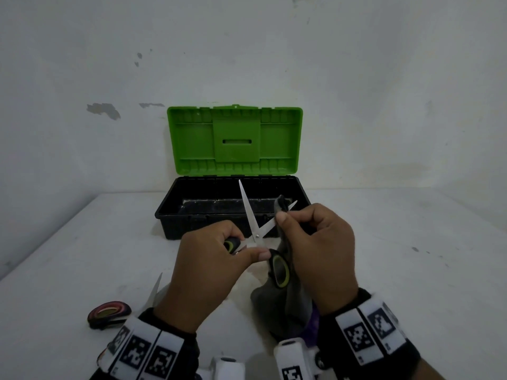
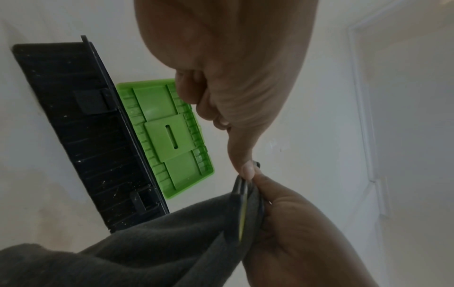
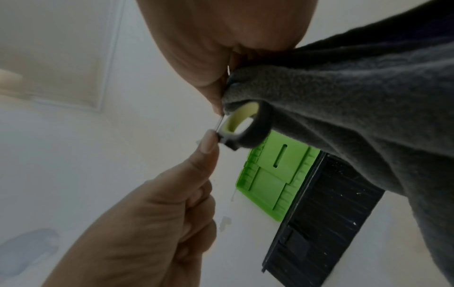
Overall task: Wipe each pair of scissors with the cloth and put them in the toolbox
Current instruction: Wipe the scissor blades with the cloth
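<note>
A pair of scissors with black and yellow-green handles is spread open in front of me. My left hand grips its handles near the pivot, thumb beside the lower handle ring. My right hand pinches a dark grey cloth around the right blade, and the cloth hangs down to the table. The left blade points up over the toolbox, a black tub with its green lid standing open against the wall. In the left wrist view the handles show edge-on against the cloth.
Another pair of scissors lies on the table at lower left, its red handle and a blade tip showing beside my left wrist. The white table runs to the wall behind the toolbox.
</note>
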The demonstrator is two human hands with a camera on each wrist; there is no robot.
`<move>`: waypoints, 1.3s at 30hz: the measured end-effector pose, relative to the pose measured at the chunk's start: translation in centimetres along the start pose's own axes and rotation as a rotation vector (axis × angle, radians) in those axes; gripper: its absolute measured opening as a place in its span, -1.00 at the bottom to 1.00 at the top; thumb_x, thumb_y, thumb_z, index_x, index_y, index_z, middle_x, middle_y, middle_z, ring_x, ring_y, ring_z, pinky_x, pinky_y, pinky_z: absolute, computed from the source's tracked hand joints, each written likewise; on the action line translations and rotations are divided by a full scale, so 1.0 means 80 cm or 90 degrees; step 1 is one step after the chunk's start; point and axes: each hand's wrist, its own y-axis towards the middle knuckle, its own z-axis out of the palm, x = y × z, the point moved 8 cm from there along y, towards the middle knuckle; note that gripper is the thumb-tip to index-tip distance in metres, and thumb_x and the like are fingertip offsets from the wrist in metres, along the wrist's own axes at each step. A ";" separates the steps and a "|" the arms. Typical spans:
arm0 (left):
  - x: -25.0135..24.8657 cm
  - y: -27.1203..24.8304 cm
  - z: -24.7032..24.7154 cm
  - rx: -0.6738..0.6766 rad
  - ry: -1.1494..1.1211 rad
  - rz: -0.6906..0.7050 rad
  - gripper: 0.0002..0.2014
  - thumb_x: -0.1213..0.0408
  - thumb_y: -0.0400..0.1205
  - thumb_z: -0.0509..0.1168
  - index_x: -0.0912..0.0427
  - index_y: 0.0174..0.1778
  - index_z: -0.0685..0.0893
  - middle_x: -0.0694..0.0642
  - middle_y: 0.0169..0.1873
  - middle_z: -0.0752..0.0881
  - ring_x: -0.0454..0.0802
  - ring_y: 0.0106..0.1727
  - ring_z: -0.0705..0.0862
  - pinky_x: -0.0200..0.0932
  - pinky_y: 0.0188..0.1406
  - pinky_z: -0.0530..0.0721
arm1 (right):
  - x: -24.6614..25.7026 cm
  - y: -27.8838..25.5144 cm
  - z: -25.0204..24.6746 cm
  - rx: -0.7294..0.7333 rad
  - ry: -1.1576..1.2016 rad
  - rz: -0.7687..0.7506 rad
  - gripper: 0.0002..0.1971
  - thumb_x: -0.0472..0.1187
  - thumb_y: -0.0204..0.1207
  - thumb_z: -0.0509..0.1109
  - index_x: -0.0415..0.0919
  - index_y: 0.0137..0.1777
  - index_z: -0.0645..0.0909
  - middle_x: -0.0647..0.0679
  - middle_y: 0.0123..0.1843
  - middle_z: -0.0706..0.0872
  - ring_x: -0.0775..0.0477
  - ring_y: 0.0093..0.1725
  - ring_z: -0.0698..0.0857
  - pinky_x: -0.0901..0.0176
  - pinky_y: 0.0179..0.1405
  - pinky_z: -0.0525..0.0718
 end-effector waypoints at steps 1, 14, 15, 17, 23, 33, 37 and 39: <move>0.000 0.000 0.000 -0.003 -0.006 -0.001 -0.64 -0.17 0.19 0.58 -0.04 -0.41 0.62 -0.03 -0.56 0.59 -0.14 -0.45 0.53 -0.28 -0.48 0.56 | 0.001 0.001 -0.003 -0.009 -0.004 -0.002 -0.84 -0.22 0.46 0.61 -0.11 -0.32 0.73 0.11 -0.42 0.75 0.15 -0.38 0.70 0.49 -0.40 0.55; 0.006 -0.004 -0.001 0.002 -0.030 0.000 -0.62 -0.20 0.17 0.55 -0.01 -0.41 0.63 -0.04 -0.60 0.56 -0.25 -0.50 0.51 -0.47 -0.54 0.49 | 0.011 -0.014 0.003 0.050 -0.016 -0.010 -0.86 -0.22 0.47 0.60 -0.13 -0.30 0.74 0.10 -0.39 0.76 0.13 -0.35 0.72 0.51 -0.40 0.57; 0.007 -0.005 -0.001 0.003 -0.031 -0.002 -0.63 -0.20 0.17 0.55 -0.02 -0.41 0.63 -0.05 -0.60 0.56 -0.24 -0.50 0.51 -0.46 -0.54 0.49 | 0.009 -0.013 0.002 0.046 -0.006 -0.002 -0.86 -0.24 0.46 0.60 -0.15 -0.30 0.75 0.08 -0.40 0.76 0.15 -0.37 0.71 0.52 -0.42 0.56; 0.005 -0.005 0.001 0.008 -0.040 -0.010 -0.64 -0.16 0.17 0.58 -0.02 -0.43 0.62 -0.08 -0.61 0.55 -0.22 -0.53 0.48 -0.41 -0.56 0.49 | 0.001 -0.005 -0.009 0.001 0.029 0.026 -0.86 -0.25 0.46 0.60 -0.18 -0.30 0.74 0.05 -0.41 0.77 0.16 -0.41 0.70 0.49 -0.43 0.55; 0.006 -0.006 -0.001 0.002 -0.040 -0.007 -0.61 -0.20 0.16 0.56 0.00 -0.43 0.63 -0.02 -0.47 0.63 -0.23 -0.50 0.51 -0.45 -0.54 0.51 | 0.012 -0.013 -0.001 0.039 -0.004 -0.005 -0.85 -0.23 0.46 0.60 -0.12 -0.31 0.74 0.08 -0.41 0.76 0.11 -0.36 0.72 0.51 -0.41 0.56; 0.000 -0.003 0.000 0.000 -0.041 0.003 -0.63 -0.14 0.17 0.58 0.03 -0.42 0.64 -0.05 -0.61 0.54 -0.24 -0.50 0.51 -0.46 -0.54 0.49 | 0.015 -0.008 -0.005 0.017 -0.005 -0.016 -0.84 -0.24 0.45 0.60 -0.11 -0.32 0.74 0.12 -0.43 0.75 0.14 -0.37 0.71 0.54 -0.41 0.53; -0.002 -0.003 0.002 -0.002 -0.039 -0.013 -0.65 -0.09 0.18 0.61 -0.01 -0.44 0.62 -0.05 -0.59 0.56 -0.25 -0.48 0.52 -0.46 -0.50 0.53 | 0.003 0.006 -0.016 -0.021 0.004 0.003 -0.86 -0.22 0.46 0.61 -0.13 -0.31 0.76 0.11 -0.41 0.77 0.17 -0.37 0.70 0.52 -0.40 0.54; -0.002 -0.003 0.005 0.000 -0.043 -0.018 -0.65 -0.11 0.18 0.60 -0.01 -0.44 0.62 -0.07 -0.60 0.55 -0.28 -0.48 0.52 -0.49 -0.50 0.51 | 0.002 0.007 -0.019 -0.043 0.004 0.003 -0.86 -0.22 0.46 0.61 -0.14 -0.31 0.75 0.11 -0.40 0.78 0.15 -0.36 0.71 0.51 -0.38 0.54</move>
